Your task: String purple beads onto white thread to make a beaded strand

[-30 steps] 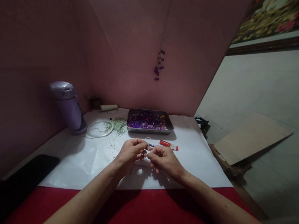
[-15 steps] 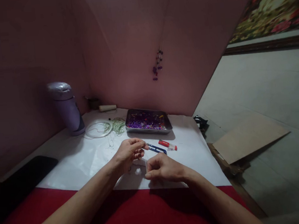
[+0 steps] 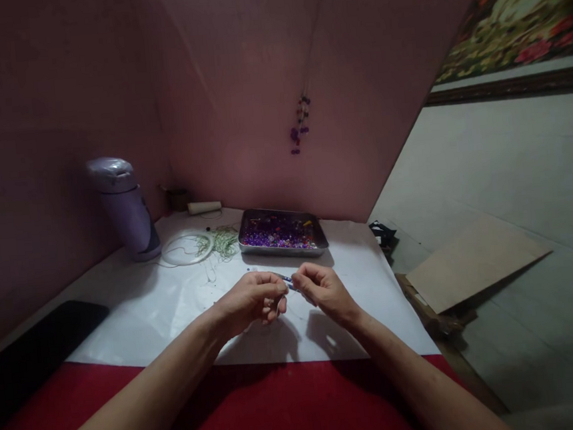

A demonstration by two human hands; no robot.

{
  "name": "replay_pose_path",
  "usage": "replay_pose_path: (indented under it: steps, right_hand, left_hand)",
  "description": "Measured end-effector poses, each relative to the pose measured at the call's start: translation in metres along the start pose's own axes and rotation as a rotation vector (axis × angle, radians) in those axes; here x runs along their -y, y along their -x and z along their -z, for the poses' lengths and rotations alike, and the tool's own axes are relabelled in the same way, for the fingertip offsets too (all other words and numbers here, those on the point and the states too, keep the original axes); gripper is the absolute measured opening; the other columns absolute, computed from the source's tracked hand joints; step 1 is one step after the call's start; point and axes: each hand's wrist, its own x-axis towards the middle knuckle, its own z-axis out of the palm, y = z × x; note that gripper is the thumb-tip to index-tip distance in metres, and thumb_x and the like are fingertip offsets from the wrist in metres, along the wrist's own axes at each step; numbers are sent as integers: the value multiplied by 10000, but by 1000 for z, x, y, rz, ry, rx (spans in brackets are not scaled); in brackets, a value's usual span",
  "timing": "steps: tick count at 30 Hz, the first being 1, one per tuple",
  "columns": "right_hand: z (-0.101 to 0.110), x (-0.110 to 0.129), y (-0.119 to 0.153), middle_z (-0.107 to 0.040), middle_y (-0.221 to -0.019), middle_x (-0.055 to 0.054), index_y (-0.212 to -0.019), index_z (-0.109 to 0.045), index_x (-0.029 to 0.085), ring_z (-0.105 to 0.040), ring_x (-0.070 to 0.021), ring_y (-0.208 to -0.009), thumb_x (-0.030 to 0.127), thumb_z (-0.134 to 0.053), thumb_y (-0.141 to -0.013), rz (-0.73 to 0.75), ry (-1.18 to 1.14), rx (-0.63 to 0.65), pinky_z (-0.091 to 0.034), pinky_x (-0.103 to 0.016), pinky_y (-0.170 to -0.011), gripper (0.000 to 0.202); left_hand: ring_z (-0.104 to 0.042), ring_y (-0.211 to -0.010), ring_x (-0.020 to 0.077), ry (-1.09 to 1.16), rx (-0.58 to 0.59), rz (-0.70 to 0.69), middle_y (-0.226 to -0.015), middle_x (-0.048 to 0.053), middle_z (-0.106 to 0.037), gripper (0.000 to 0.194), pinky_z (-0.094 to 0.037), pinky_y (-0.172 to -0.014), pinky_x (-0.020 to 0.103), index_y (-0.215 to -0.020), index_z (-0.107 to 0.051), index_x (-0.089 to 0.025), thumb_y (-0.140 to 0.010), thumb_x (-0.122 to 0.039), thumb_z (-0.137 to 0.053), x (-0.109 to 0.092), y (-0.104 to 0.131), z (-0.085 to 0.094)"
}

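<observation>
My left hand (image 3: 258, 299) is closed in a pinch on a pale thread (image 3: 279, 306), which curves below its fingertips. Close on its right, my right hand (image 3: 323, 289) is also closed, thumb and fingers pressed together; what it pinches is too small to make out. Between the two hands shows part of the dark blue thread snips (image 3: 287, 280), lying behind them and mostly covered by my right hand. Beyond the hands stands a metal tray (image 3: 283, 250) of purple and mixed beads (image 3: 278, 236).
Left of the tray lie tangled green thread (image 3: 224, 242) and a white ring (image 3: 165, 252). A purple bottle (image 3: 131, 218) stands further left, with a black object (image 3: 70, 327) nearer. A beaded strand (image 3: 301, 123) hangs on the pink panel (image 3: 237, 112).
My right hand has moved up and away from me, beside my left fingertips, and now covers much of the snips. The red tool is hidden. My left hand has shifted slightly.
</observation>
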Motion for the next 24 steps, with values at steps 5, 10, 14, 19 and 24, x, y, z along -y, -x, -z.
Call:
replay_pose_path:
  steps: [5, 10, 14, 19, 24]
  right_hand:
    - [2, -6, -3, -371, -479, 65, -642, -503, 174, -301, -73, -427, 427, -533, -823, 36, 25, -125, -247, -206, -400, 312]
    - [3, -5, -4, -518, -602, 3, -699, -561, 170, -459, -115, -509, 400, -496, -842, 48, 210, -224, -374, -239, -485, 279]
    - [-1, 8, 3, -564, -985, -97, -904, -586, 162, -578, -168, -748, 343, -465, -858, 163, 348, -418, -463, -295, -650, 223]
    - [-20, 17, 13, -596, -783, -23, -876, -461, 185, -534, -99, -390, 453, -579, -773, -225, -16, -163, -355, -217, -334, 311]
    - [-24, 9, 10, -552, -525, 52, -851, -416, 191, -482, -84, -356, 460, -571, -765, -334, -219, -53, -308, -163, -318, 322]
  left_hand:
    - [-452, -387, 71, -43, 68, 79, -563, 22, -590, 111, -316, -368, 182, -693, -519, -144, -725, -232, -579, 0, 2, -1]
    - [-427, -389, 63, -88, 19, 22, -569, 13, -577, 110, -309, -375, 186, -680, -525, -138, -721, -226, -576, 2, 0, -1]
    - [-428, -410, 63, -186, -169, -101, -569, 0, -558, 158, -290, -382, 184, -662, -531, -134, -729, -267, -581, 6, -5, -1]
    - [-416, -410, 61, -266, -268, -167, -546, -19, -533, 167, -300, -393, 187, -652, -538, -133, -709, -277, -601, 5, -6, -3]
    - [-399, -408, 63, -211, -218, -144, -501, -28, -499, 192, -271, -379, 178, -648, -539, -138, -733, -304, -586, 7, -6, -2]
